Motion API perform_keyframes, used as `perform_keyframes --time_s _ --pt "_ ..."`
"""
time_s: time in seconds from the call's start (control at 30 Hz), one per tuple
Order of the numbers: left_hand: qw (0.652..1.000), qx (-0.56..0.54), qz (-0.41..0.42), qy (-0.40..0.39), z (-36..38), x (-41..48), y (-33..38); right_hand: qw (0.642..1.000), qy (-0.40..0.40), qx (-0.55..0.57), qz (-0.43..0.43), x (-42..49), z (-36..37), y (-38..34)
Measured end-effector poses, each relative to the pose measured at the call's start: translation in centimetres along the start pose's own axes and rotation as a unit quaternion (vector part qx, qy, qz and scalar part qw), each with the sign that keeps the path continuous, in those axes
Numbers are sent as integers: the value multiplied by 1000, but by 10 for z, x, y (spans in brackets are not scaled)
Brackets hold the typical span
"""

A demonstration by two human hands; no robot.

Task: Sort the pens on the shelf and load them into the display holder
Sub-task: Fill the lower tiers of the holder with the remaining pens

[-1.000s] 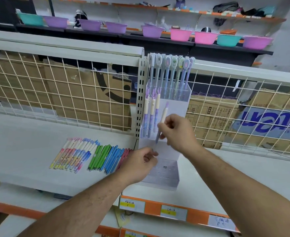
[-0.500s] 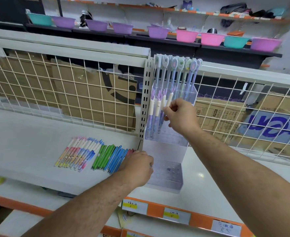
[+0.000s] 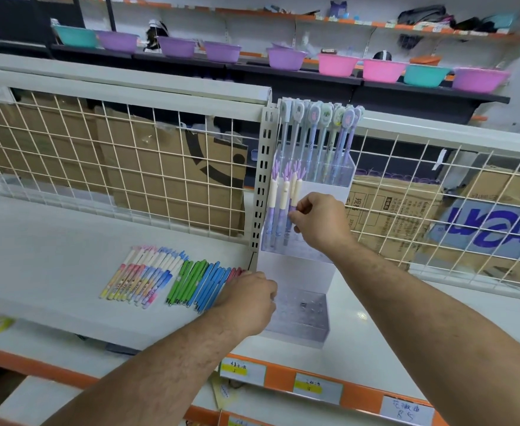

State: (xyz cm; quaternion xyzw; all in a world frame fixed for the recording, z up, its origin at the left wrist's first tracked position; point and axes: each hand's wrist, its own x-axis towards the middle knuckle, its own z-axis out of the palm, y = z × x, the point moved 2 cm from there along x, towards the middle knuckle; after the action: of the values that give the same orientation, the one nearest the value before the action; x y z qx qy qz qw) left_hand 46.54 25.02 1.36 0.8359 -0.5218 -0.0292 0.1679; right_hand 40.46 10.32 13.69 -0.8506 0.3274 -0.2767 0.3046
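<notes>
A clear tiered display holder (image 3: 301, 272) stands on the white shelf (image 3: 52, 265). Its top tier holds several tall pens with cartoon caps (image 3: 317, 139). The middle tier holds three purple-and-cream pens (image 3: 272, 204). My right hand (image 3: 320, 219) pinches a fourth purple-and-cream pen (image 3: 297, 189), upright in the middle tier beside them. My left hand (image 3: 246, 299) rests on the shelf against the holder's left side, fingers curled; what they hold is hidden. Left of it lie rows of pastel pens (image 3: 142, 275), green pens (image 3: 186, 281), blue pens (image 3: 211, 284) and red pens (image 3: 234, 273).
A wire mesh panel (image 3: 129, 167) backs the shelf, with cardboard boxes (image 3: 166, 179) behind it. A slotted metal post (image 3: 261, 186) stands just left of the holder. Price labels (image 3: 317, 388) line the orange shelf edge. Plastic bowls (image 3: 286, 58) sit on a far shelf.
My right hand has lifted the purple-and-cream pen from in front of the holder and set it upright among the middle-tier pens. My left hand has settled lower beside the holder.
</notes>
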Motion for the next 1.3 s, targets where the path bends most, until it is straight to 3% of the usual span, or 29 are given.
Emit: perform_keyframes --time_s 0.33,0.47,0.67,0.97,1.3 --pt "1000 -20 -9 9 -7 -6 4 997 15 -69 -38 -45 5 19" --pt "996 -75 -35 40 -12 -14 -5 995 -33 -90 -41 -74 15 28" --pt "996 -69 -23 56 -24 -30 -37 986 -86 -137 -42 -103 55 34" --pt "996 -35 -77 42 -55 -67 -150 985 -100 -127 -63 -117 159 -33" --pt "982 -44 -177 47 -64 -91 -286 989 -19 -115 -96 -146 259 -72"
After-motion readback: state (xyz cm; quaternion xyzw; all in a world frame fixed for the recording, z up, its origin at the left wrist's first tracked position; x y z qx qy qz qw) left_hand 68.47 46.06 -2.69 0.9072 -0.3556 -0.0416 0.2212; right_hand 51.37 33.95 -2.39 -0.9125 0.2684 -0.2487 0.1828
